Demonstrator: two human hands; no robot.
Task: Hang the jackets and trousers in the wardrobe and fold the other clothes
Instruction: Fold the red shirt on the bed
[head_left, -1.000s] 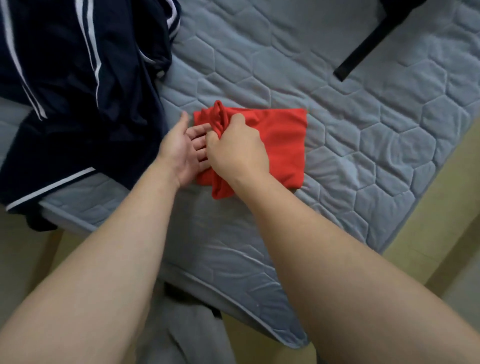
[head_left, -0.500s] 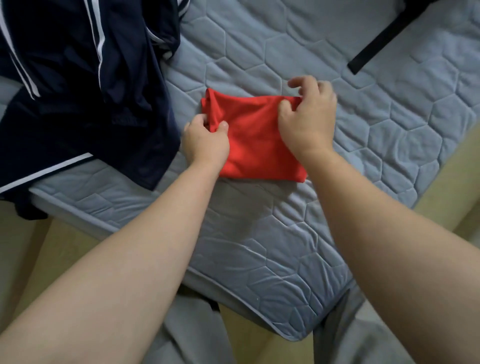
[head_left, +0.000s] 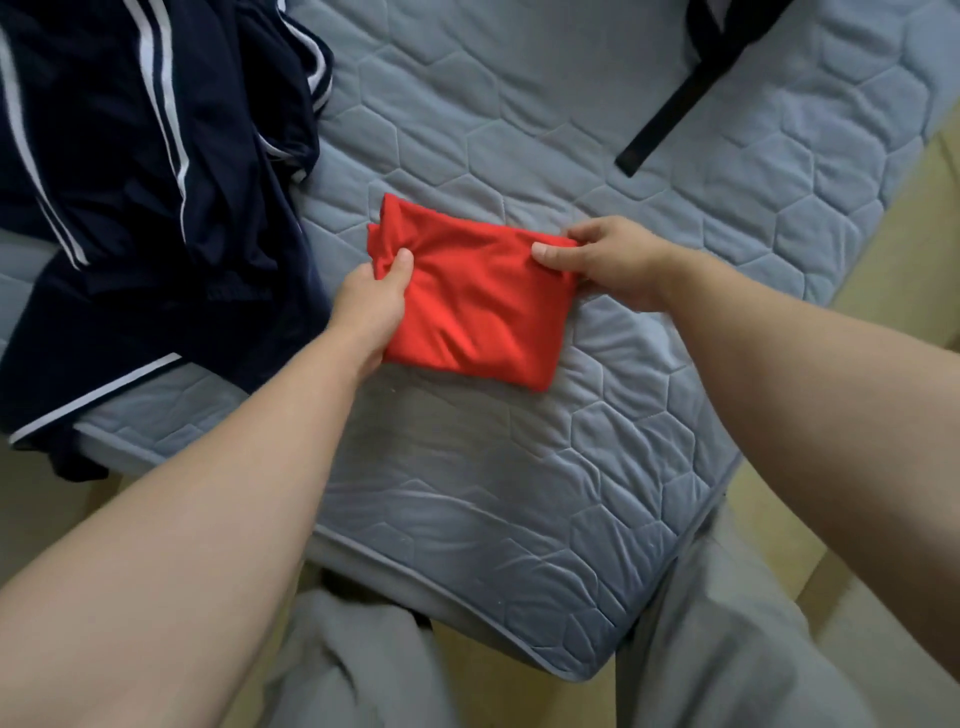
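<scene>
A red garment (head_left: 475, 306), folded into a small rectangle, lies on the grey quilted mattress (head_left: 519, 467). My left hand (head_left: 371, 306) grips its left edge, thumb on top of the cloth. My right hand (head_left: 608, 260) pinches its upper right corner between thumb and fingers. The cloth sags slightly between the two hands. A dark navy garment with white stripes (head_left: 130, 208) lies in a heap on the mattress to the left, partly hanging over the near edge.
A black strap or sleeve (head_left: 670, 109) lies on the mattress at the upper right. The mattress corner (head_left: 582, 670) points toward me, between my legs in grey trousers (head_left: 353, 670). Yellowish floor shows on both sides.
One second ago both hands were bunched at the red garment's left end. My right hand then moved to its right corner, and both hands now grip opposite ends.
</scene>
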